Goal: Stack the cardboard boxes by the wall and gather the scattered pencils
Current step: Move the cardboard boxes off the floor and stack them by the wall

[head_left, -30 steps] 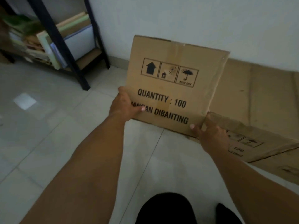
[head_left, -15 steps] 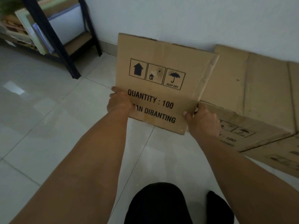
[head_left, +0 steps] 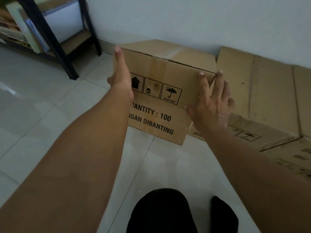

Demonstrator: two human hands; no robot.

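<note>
A brown cardboard box (head_left: pixel 161 105) printed "QUANTITY : 100" stands on the tiled floor, its back near the white wall. My left hand (head_left: pixel 122 76) lies flat with straight fingers along the box's left side. On the right front corner my right hand (head_left: pixel 212 100) presses with its fingers spread. To the right, flattened cardboard boxes (head_left: pixel 269 95) lean against the wall, and another printed one (head_left: pixel 249 132) lies in front of them. No pencils are in view.
A black metal shelf (head_left: pixel 55 42) with boards and books stands at the upper left against the wall (head_left: pixel 185 19). Pale floor tiles (head_left: pixel 42 106) spread to the left and toward me. My dark-clad knees (head_left: pixel 165 212) show at the bottom.
The box has come down from being held up at its lower corners and now stands on the floor. Both hands let go of their grip and moved up to its sides, fingers straight.
</note>
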